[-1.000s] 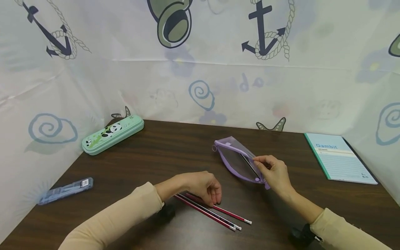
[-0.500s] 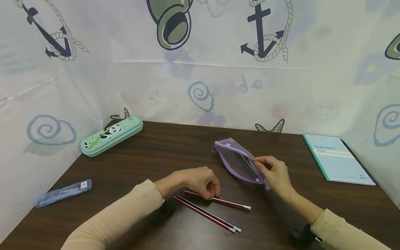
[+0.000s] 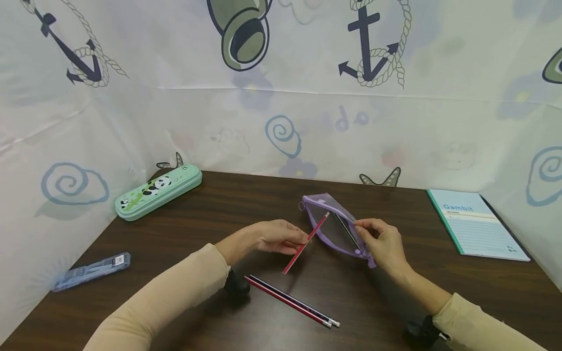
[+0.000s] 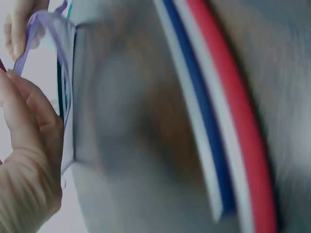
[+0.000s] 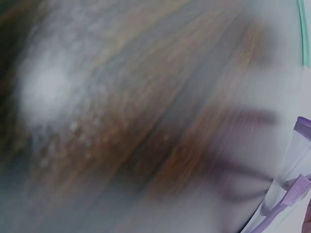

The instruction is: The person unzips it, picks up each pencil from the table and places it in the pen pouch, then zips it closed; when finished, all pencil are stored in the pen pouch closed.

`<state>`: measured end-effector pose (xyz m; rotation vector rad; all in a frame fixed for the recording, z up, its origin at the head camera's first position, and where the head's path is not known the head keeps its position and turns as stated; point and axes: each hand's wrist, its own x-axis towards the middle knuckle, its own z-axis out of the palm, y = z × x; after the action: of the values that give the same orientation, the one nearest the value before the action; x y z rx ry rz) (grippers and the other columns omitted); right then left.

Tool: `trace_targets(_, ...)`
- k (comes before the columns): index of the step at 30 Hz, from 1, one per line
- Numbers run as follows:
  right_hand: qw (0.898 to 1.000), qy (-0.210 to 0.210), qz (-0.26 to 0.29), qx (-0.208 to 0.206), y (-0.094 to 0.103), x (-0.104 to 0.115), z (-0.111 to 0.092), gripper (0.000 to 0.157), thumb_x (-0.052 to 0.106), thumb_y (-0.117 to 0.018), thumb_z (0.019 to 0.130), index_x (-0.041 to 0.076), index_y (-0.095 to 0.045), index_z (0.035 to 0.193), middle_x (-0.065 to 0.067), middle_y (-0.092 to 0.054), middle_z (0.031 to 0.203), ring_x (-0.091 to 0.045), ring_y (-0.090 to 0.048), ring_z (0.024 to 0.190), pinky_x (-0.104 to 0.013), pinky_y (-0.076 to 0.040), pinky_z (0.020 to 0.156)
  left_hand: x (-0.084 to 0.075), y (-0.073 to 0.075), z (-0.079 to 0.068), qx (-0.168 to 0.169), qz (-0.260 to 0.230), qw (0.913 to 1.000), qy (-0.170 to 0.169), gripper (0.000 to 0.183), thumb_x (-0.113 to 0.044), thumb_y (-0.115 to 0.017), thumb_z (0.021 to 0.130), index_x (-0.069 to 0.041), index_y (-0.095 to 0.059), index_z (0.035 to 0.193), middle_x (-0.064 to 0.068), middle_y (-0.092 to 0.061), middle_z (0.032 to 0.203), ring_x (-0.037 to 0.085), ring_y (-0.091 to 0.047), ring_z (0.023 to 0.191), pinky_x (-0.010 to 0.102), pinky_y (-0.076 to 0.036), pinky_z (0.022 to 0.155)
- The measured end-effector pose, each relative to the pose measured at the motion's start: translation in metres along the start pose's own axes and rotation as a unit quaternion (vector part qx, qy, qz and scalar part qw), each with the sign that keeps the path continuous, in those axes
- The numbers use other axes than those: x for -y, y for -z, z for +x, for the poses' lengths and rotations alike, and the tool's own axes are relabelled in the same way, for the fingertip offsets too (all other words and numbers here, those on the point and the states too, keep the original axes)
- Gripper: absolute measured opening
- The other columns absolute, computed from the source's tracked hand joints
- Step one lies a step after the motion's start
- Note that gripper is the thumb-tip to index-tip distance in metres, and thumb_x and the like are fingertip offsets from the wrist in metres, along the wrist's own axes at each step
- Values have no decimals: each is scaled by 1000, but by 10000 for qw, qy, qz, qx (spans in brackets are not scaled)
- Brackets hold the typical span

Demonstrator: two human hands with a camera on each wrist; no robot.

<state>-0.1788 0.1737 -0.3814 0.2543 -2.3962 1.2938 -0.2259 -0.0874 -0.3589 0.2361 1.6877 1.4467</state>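
Observation:
In the head view my left hand (image 3: 281, 237) pinches a red pencil (image 3: 300, 254), tilted, its eraser end up at the mouth of a purple zip pencil pouch (image 3: 327, 240). My right hand (image 3: 386, 243) pinches the pouch's near right rim, and the mouth gapes. A dark pencil (image 3: 347, 230) shows inside the pouch. Below, two more pencils, one red (image 3: 281, 298) and one dark blue (image 3: 303, 304), lie side by side on the table. The left wrist view has those two striped pencils (image 4: 228, 102) up close. At the right wrist view's edge appears the purple zip (image 5: 296, 191).
A green panda pencil case (image 3: 159, 191) lies at the back left of the brown table (image 3: 246, 204). Nearer, on the left, is a blue translucent slim box (image 3: 92, 271). A notebook (image 3: 478, 224) lies at the right. A printed cloth (image 3: 197, 117) encloses the table.
My left hand has lifted the red pencil off the table and carried it up toward the pouch, turning its eraser end upward. My right hand stays on the pouch rim.

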Motion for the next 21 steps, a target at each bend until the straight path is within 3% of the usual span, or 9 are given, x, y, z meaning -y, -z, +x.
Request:
trace_targets(4,10000,-53,0,17,-3,2,0,6,-1,-66,85,-1,-71,89,-14,-69,82,-5,-51,62,-12,-44,52,4,-11,13,-490,-816,9955,26,23,-7,-52,95,7,-59,111,-2,-64,80,6,-59,71,15,-54,64)
trace_targets(9,9999,-130,48,78,-5,4,-2,7,-1,-66,84,-1,-71,90,-14,-69,82,-1,-50,61,-13,-43,50,2,-22,30,-1266,-1694,9769,-299,6,-5,-57,92,-2,-62,91,1,-65,75,7,-63,68,15,-56,63)
trace_targets(14,9995,-111,224,184,-8,5,-5,7,-1,-67,84,-2,-71,90,-15,-69,81,0,-52,61,-14,-46,50,-1,-31,44,-1749,-2064,9613,-517,6,-4,-60,90,0,-65,90,2,-66,68,7,-65,61,17,-56,58)
trace_targets(21,9993,41,249,271,-10,6,-6,7,-1,-67,84,-2,-71,89,-13,-69,78,0,-49,59,-15,-44,48,-4,-43,58,-2016,-2182,9527,-635,16,-4,-63,89,5,-66,101,3,-67,67,8,-65,57,16,-56,56)
